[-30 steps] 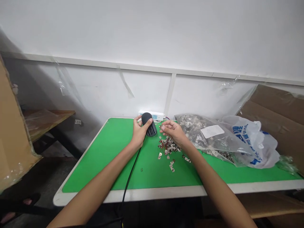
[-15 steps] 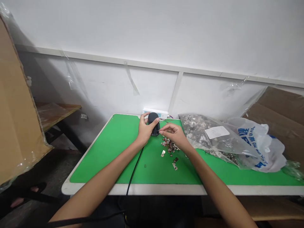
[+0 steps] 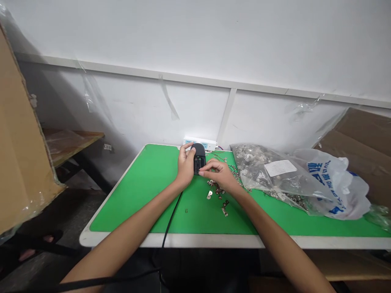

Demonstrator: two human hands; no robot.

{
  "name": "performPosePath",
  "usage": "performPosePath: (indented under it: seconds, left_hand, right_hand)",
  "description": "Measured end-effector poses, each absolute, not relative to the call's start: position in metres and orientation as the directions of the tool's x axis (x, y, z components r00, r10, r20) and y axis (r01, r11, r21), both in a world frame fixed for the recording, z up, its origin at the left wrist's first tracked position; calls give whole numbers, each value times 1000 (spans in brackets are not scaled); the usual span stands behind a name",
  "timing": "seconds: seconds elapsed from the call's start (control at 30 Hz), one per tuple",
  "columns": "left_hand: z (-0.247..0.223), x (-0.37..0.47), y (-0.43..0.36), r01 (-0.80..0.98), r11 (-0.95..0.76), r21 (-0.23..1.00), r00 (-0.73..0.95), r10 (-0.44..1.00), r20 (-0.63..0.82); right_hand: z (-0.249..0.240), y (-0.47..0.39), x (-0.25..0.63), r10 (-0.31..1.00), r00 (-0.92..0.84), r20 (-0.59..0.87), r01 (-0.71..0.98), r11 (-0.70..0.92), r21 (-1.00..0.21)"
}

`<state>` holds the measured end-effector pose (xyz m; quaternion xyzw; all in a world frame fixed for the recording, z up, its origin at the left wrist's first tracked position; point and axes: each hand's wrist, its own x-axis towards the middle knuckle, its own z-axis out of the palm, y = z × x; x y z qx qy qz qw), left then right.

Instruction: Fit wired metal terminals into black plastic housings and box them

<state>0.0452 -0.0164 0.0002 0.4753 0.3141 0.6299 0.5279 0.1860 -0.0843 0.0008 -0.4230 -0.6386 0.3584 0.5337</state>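
Observation:
My left hand (image 3: 185,165) is closed around a black plastic housing (image 3: 199,151) with a rounded top and open slots in its lower half, like a battery compartment. The housing is held tilted up above the green mat. My right hand (image 3: 218,173) pinches with thumb and fingertips at the lower right edge of the slots. Whatever lies between those fingertips is too small to make out. Below and behind the right hand lies a pile of small metal contact pieces (image 3: 217,188), some with wires. A few loose ones (image 3: 225,209) lie nearer the front.
A clear bag of metal parts (image 3: 259,162) and a white plastic bag with blue print (image 3: 351,191) rest on the right. Behind the housing, a white power strip (image 3: 210,144) stands by the wall. A black cable (image 3: 172,219) crosses the table's front edge (image 3: 214,241). Cardboard (image 3: 27,134) rises at left.
My right fingertips have moved slightly left and down, onto the lower part of the housing. My left thumb has shifted up and left, uncovering more of the slots.

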Motion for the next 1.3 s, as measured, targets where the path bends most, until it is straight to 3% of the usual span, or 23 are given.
performPosePath:
  seconds: [0.43, 0.53, 0.73, 0.9, 1.0, 1.13, 1.23, 1.3]
  left_hand:
    - [-2, 48, -17, -375, -290, 881, -70, 956, 285]
    - [1, 47, -16, -372, -314, 874, -92, 949, 302]
    - [9, 42, -22, -376, -425, 823, -83, 900, 427]
    - [7, 42, -30, -391, -451, 802, -8, 873, 487]
    - [5, 40, -32, -291, -553, 781, 22, 812, 583]
    - [9, 33, -30, -32, -689, 724, 45, 723, 690]
    - [13, 28, -24, 58, -686, 725, 126, 726, 676]
    - [13, 27, -19, 84, -653, 753, 293, 738, 608]
  right_hand:
    - [8, -89, 189, 909, -138, 394, 346, 417, -840]
    - [7, -90, 187, 928, -127, 351, 253, 373, -893]
    - [2, -90, 179, 984, -4, 181, -155, 178, -972]
    - [0, -91, 178, 987, -151, 47, -149, 24, -989]
    - [-1, -90, 177, 973, -228, 28, -100, 5, -995]
    - [-1, -87, 177, 985, -127, 119, -100, 106, -989]
    - [0, -83, 182, 983, 10, 185, -103, 185, -977]
    - [1, -79, 189, 971, 83, 223, -88, 230, -969]
